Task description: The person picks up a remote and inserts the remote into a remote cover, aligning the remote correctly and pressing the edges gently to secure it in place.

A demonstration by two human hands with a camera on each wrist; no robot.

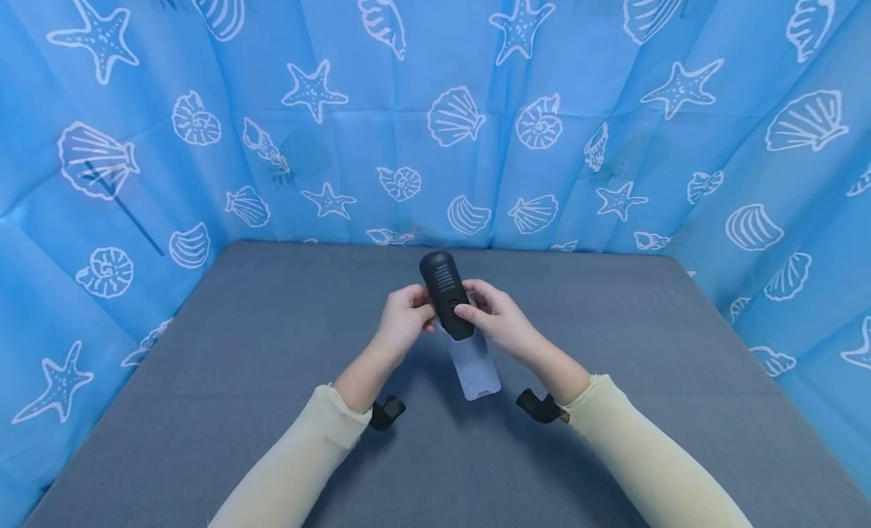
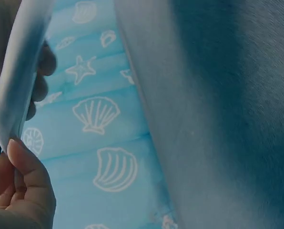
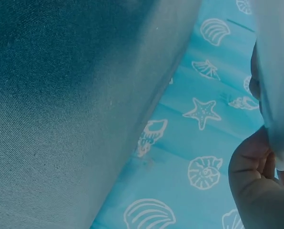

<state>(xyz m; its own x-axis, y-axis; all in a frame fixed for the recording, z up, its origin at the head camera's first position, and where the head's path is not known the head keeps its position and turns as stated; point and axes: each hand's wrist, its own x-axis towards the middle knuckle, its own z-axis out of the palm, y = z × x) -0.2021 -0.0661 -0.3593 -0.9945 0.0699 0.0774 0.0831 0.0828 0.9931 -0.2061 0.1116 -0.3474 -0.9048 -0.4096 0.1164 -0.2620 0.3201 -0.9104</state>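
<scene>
A black oblong device (image 1: 442,278) with a rounded top and small pale print sits in the mouth of a translucent whitish sleeve (image 1: 476,368), its upper part sticking out. My left hand (image 1: 400,320) pinches the sleeve's edge on the left side; in the left wrist view its thumb and fingers meet on the pale sleeve (image 2: 20,81). On the other side, my right hand (image 1: 503,322) grips device and sleeve together, thumb lying on the black face and fingers behind. The right wrist view shows the sleeve (image 3: 278,71) only in part, and the device's lower end is hidden.
A grey cloth-covered table (image 1: 272,346) lies beneath the hands. Blue curtains (image 1: 408,150) with white shells and starfish hang behind it and along both sides. Black curved pieces, one at the left wrist (image 1: 388,412) and one at the right wrist (image 1: 539,406), jut inward.
</scene>
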